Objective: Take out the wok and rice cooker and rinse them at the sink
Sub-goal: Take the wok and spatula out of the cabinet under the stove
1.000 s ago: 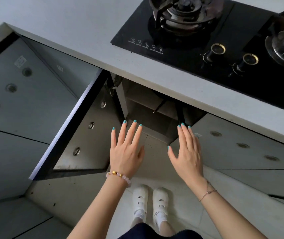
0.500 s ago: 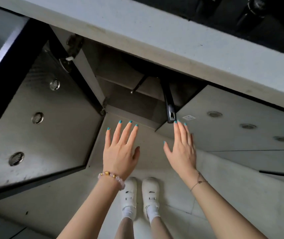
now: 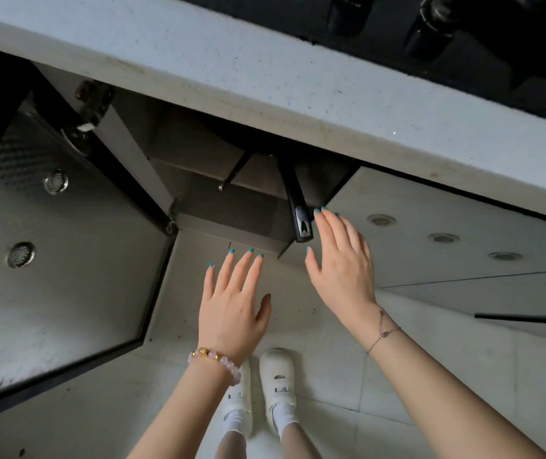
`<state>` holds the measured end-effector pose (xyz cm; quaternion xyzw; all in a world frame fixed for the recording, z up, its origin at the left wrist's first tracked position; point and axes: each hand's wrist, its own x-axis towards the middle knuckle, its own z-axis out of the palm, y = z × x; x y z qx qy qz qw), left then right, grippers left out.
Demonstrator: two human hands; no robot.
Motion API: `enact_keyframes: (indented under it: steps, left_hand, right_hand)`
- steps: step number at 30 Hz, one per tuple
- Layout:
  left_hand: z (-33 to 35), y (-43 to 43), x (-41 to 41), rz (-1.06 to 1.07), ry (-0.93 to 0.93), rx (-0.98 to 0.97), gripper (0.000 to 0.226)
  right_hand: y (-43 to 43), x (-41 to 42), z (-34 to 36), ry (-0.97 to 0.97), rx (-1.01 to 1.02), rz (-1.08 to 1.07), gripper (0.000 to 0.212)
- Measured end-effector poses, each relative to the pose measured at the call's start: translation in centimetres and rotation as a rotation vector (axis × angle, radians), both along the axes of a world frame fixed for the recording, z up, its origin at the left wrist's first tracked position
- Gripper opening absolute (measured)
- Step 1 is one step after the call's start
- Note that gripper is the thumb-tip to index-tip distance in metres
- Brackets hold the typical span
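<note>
Both your left hand (image 3: 232,313) and right hand (image 3: 341,266) are spread flat, holding nothing. The wok (image 3: 290,183) sits in the open cupboard (image 3: 195,160) under the bench (image 3: 265,71), its handle (image 3: 299,215) just beside your right fingertips (image 3: 326,223).

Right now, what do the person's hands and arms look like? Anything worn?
No gloves and no sleeves: both forearms are bare. The left hand and right hand have teal-polished nails. The left wrist wears a pink bead bracelet with a gold bead. The right wrist wears a thin chain bracelet with a small charm.
</note>
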<state>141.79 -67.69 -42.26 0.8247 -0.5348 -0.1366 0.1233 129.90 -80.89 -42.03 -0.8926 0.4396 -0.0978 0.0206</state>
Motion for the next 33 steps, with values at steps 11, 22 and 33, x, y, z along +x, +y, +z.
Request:
enact_keyframes:
  steps: [11, 22, 33]
  left_hand:
    - [8.8, -12.3, -1.2, 0.15, 1.047, -0.298, 0.054]
    - [9.2, -12.7, -2.0, 0.121, 1.193, -0.235, 0.063]
    - [8.8, -2.7, -6.5, 0.064, 1.085, -0.221, 0.061]
  right_hand:
    - [2.7, -6.4, 7.1, -0.131, -0.09, -0.276, 0.056]
    - [7.2, -10.1, 9.3, -0.184, -0.082, -0.38, 0.056]
    - [12.6, -13.2, 12.3, -0.211, -0.04, -0.338, 0.059]
